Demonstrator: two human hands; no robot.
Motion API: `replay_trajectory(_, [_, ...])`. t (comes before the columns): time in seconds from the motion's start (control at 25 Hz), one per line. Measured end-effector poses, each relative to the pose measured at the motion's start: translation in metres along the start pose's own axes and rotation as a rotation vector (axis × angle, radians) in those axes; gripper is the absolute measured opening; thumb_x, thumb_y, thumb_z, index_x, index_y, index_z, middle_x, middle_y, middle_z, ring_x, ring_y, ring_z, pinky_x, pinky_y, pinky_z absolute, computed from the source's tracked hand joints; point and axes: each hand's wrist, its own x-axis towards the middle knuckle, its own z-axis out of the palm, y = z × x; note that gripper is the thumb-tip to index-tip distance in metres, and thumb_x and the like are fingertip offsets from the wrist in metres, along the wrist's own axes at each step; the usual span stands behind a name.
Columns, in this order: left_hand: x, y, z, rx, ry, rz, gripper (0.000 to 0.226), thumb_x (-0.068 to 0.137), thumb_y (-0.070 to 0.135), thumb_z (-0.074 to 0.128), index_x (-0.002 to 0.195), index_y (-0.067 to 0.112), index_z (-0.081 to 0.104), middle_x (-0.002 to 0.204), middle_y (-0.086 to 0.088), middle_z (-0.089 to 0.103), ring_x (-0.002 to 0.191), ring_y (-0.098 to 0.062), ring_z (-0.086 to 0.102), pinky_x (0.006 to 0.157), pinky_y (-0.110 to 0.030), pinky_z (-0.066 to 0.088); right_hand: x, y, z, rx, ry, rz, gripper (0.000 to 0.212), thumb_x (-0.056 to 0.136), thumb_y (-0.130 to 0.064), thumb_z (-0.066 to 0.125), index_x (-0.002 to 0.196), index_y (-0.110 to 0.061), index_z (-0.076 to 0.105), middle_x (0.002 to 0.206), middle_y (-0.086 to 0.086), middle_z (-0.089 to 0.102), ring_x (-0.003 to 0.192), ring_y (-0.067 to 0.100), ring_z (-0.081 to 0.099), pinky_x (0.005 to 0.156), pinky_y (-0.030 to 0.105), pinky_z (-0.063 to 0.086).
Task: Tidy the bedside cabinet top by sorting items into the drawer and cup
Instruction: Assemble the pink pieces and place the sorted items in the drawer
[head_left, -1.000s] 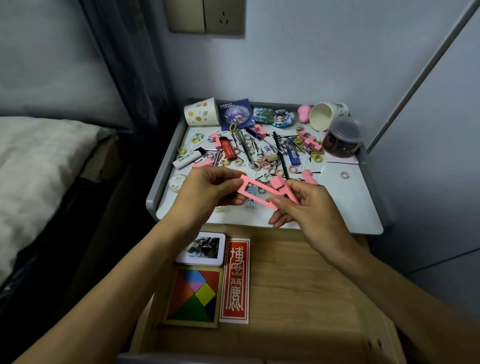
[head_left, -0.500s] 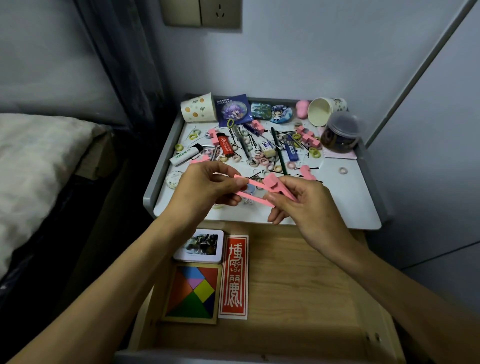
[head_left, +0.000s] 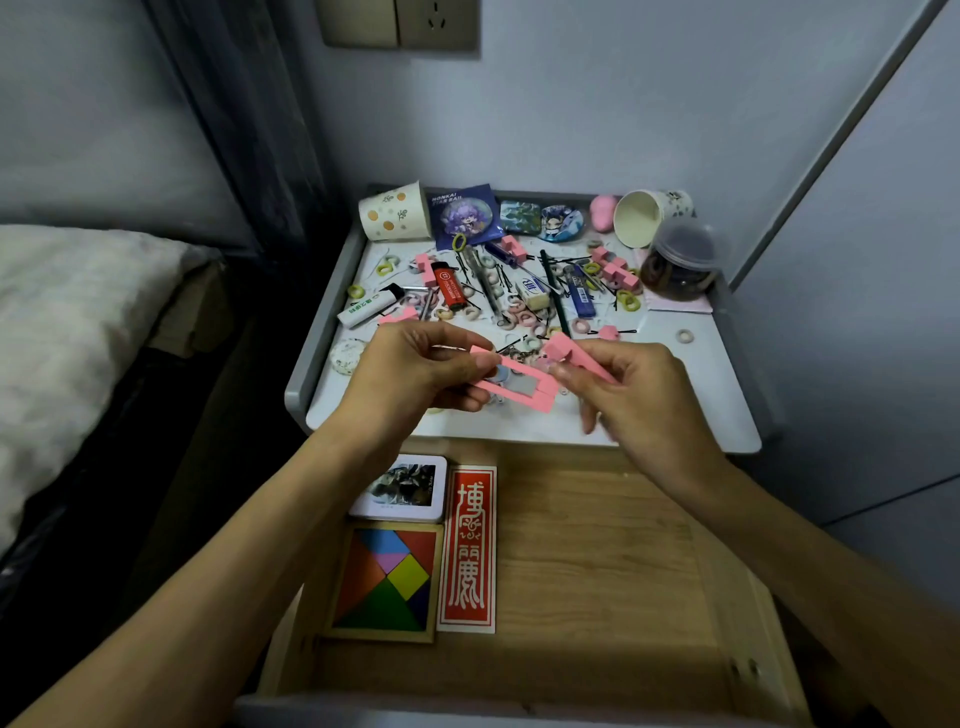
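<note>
Right, left hand (head_left: 415, 374) is pinching the flat pink rectangular plastic frame (head_left: 540, 397) by its left end, thumb on top and fingers curled beneath. Right hand (head_left: 639, 400) pinches a slim pink plastic stick with a blocky head (head_left: 563, 351) just right of it. Both hang at mid-frame over the front edge of the white cabinet top with the grey rim (head_left: 691, 395). Whether stick and frame actually touch I cannot tell, because the fingertips cover the join. My read is that I'm gathering these pink pieces into one bundle before they go into the open light wooden drawer (head_left: 597, 545) in the lower half of the frame. To do it well I'd lay the stick flat along the frame's long side, then take both in one pinch so the other hand comes free. The frame looks thin and springy, so a light grip near its middle should beat squeezing a corner. For a landing spot, the bare wood at lower right looks best. That keeps it away from the colourful tangram puzzle in its wooden tray (head_left: 387, 582), the red paper card with white characters (head_left: 467, 548) and the white tin with a picture lid (head_left: 400, 488) at lower centre. I'd also stay above the clutter of hair ties and pins (head_left: 524, 317) behind the hands, since a stray edge could drag something off the front. The spotted paper cup lying on its side (head_left: 395, 215) at upper centre is well apart, and I judge it suits the small rings better.
</note>
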Motion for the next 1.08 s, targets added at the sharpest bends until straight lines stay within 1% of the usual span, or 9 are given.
replay_trajectory(0.04, [0.0, -0.001, 0.0, 0.012, -0.006, -0.004, 0.006, 0.086, 0.002, 0.069, 0.091, 0.004, 0.072, 0.078, -0.013, 0.075, 0.055, -0.017, 0.067, 0.058, -0.023, 0.057, 0.002, 0.0, -0.003, -0.069, 0.032, -0.016, 0.018, 0.092, -0.022, 0.064, 0.108, -0.026, 0.073, 0.067, -0.01, 0.066, 0.058, 0.003, 0.058, 0.055, 0.013, 0.039])
replay_trajectory(0.12, [-0.001, -0.002, 0.002, 0.026, -0.03, -0.022, 0.006, 0.085, 0.004, 0.07, 0.09, 0.005, 0.072, 0.078, -0.013, 0.075, 0.056, -0.018, 0.068, 0.057, -0.023, 0.057, 0.005, -0.001, -0.004, -0.202, 0.036, -0.05, 0.03, 0.096, -0.022, 0.058, 0.125, -0.021, 0.065, 0.088, -0.006, 0.062, 0.081, 0.006, 0.057, 0.067, 0.019, 0.041])
replay_trajectory(0.24, [-0.002, -0.004, 0.006, 0.018, -0.065, -0.038, 0.008, 0.083, 0.004, 0.072, 0.092, 0.005, 0.072, 0.076, -0.014, 0.075, 0.056, -0.019, 0.068, 0.056, -0.023, 0.057, 0.004, -0.003, 0.004, -0.291, -0.096, -0.061, 0.044, 0.101, -0.025, 0.047, 0.145, -0.019, 0.045, 0.099, -0.006, 0.046, 0.097, 0.006, 0.047, 0.078, 0.012, 0.035])
replay_trajectory(0.32, [-0.004, -0.005, 0.01, 0.009, -0.084, -0.033, 0.012, 0.082, 0.004, 0.072, 0.093, 0.008, 0.073, 0.076, -0.016, 0.075, 0.056, -0.019, 0.068, 0.057, -0.024, 0.057, 0.002, -0.003, 0.009, -0.368, -0.152, -0.095, 0.048, 0.101, -0.027, 0.046, 0.148, -0.017, 0.039, 0.093, -0.012, 0.039, 0.092, 0.001, 0.041, 0.077, 0.011, 0.03])
replay_trajectory(0.44, [-0.006, -0.007, 0.014, 0.025, -0.118, -0.028, 0.017, 0.082, 0.005, 0.072, 0.099, 0.006, 0.073, 0.08, -0.019, 0.074, 0.06, -0.021, 0.068, 0.059, -0.025, 0.058, 0.001, -0.003, 0.01, -0.444, -0.168, -0.116, 0.05, 0.101, -0.03, 0.045, 0.149, -0.019, 0.036, 0.086, -0.018, 0.034, 0.08, -0.002, 0.037, 0.07, 0.009, 0.031])
replay_trajectory(0.64, [-0.009, -0.006, 0.016, 0.028, -0.104, -0.024, 0.013, 0.083, 0.003, 0.072, 0.095, 0.005, 0.072, 0.083, -0.023, 0.073, 0.061, -0.023, 0.068, 0.059, -0.026, 0.059, -0.002, -0.003, 0.012, -0.605, -0.216, -0.159, 0.052, 0.101, -0.036, 0.038, 0.15, -0.017, 0.034, 0.096, -0.007, 0.037, 0.088, 0.005, 0.037, 0.069, 0.021, 0.029])
replay_trajectory(0.76, [-0.01, -0.006, 0.016, 0.045, -0.105, -0.024, 0.016, 0.083, 0.004, 0.071, 0.099, 0.002, 0.071, 0.085, -0.024, 0.073, 0.062, -0.024, 0.068, 0.06, -0.026, 0.059, -0.003, -0.004, 0.011, -0.615, -0.253, -0.149, 0.054, 0.101, -0.038, 0.036, 0.151, -0.017, 0.032, 0.1, -0.006, 0.037, 0.088, 0.005, 0.039, 0.069, 0.02, 0.033])
replay_trajectory(0.92, [-0.01, -0.007, 0.016, 0.072, -0.106, 0.001, 0.015, 0.084, 0.004, 0.071, 0.099, 0.002, 0.071, 0.082, -0.021, 0.074, 0.062, -0.026, 0.066, 0.06, -0.026, 0.059, -0.004, -0.006, 0.009, -0.53, -0.351, -0.082, 0.057, 0.1, -0.039, 0.042, 0.152, -0.021, 0.027, 0.129, 0.003, 0.052, 0.11, 0.012, 0.05, 0.089, 0.029, 0.043])
replay_trajectory(1.08, [-0.009, -0.008, 0.014, 0.143, -0.115, 0.009, 0.017, 0.084, 0.005, 0.072, 0.1, 0.0, 0.071, 0.081, -0.018, 0.075, 0.061, -0.025, 0.067, 0.06, -0.026, 0.059, -0.003, -0.008, 0.008, -0.491, -0.454, -0.033, 0.053, 0.101, -0.03, 0.048, 0.15, -0.021, 0.03, 0.118, 0.006, 0.062, 0.093, 0.009, 0.054, 0.076, 0.022, 0.039])
